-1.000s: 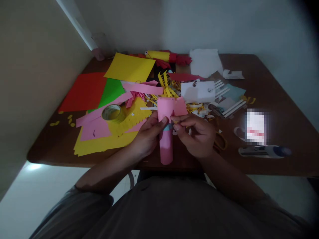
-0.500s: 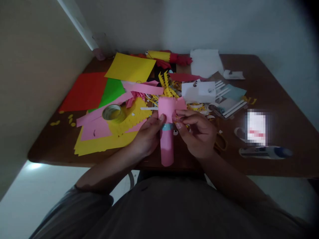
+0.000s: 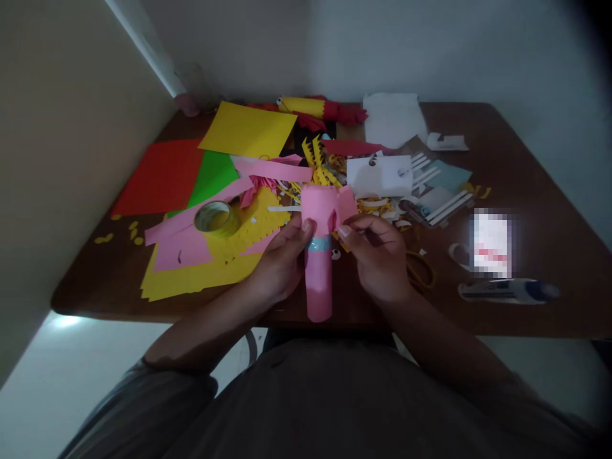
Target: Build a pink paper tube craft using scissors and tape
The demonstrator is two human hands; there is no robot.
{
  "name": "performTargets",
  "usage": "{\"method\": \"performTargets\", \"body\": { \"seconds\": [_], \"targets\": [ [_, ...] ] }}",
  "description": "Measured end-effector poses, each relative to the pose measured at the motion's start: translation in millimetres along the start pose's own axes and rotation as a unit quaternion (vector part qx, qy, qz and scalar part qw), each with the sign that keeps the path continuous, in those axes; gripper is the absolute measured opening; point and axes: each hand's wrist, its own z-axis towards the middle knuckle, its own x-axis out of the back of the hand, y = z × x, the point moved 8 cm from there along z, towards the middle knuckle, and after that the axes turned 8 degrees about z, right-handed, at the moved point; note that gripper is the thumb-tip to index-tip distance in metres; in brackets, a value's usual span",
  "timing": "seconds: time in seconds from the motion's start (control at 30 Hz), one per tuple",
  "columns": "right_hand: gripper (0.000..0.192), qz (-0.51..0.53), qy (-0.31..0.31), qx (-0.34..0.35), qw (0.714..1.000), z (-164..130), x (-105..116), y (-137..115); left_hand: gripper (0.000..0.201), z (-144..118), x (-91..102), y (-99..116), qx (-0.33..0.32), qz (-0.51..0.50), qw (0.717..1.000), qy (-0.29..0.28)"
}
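A pink paper tube (image 3: 319,280) with a pale blue band around its middle is held over the near table edge. My left hand (image 3: 282,258) grips its left side, thumb pressed on the upper part. My right hand (image 3: 380,255) pinches a pink paper flap (image 3: 345,204) that wraps the tube's top end. A small googly eye (image 3: 335,255) lies on the table between my hands.
The brown table (image 3: 526,191) holds red (image 3: 160,175), green (image 3: 213,175) and yellow (image 3: 248,131) paper sheets, pink strips, a tape roll (image 3: 214,217), yellow scraps, white card (image 3: 380,175), scissors (image 3: 421,268), a glue stick (image 3: 507,291) and a yellow-and-red paper craft (image 3: 318,108). Walls stand left and behind.
My right hand has drawn the pink flap in against the tube's top, and the blue band now shows more below my left thumb. The tube stays in place.
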Motion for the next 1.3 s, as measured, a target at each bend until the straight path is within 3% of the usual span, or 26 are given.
{"method": "performTargets", "body": {
  "seconds": [0.17, 0.27, 0.53, 0.87, 1.3],
  "targets": [
    [0.022, -0.031, -0.028, 0.104, 0.994, -1.8, -5.1, -24.4, 0.046, 2.1, -2.8, 1.4, -0.001, 0.002, 1.0, -0.002],
    [0.014, -0.029, -0.054, 0.116, 0.991, -4.9, -9.3, -29.2, 0.045, 2.6, -3.9, 2.2, 0.001, 0.001, 1.0, -0.003],
    [0.023, 0.002, -0.033, 0.062, 0.998, -5.3, -7.5, -20.1, 0.04, -1.3, -1.1, 3.7, 0.004, -0.008, 1.0, -0.002],
    [0.029, 0.071, -0.015, -0.031, 0.997, -2.3, -0.8, 11.2, 0.04, -1.1, 2.5, 0.6, -0.013, 0.005, 1.0, 0.01],
    [0.04, 0.09, -0.01, -0.12, 0.989, -2.8, -3.2, 19.3, 0.041, -3.8, -1.2, 1.9, -0.008, -0.031, 0.999, -0.014]
  ]
}}
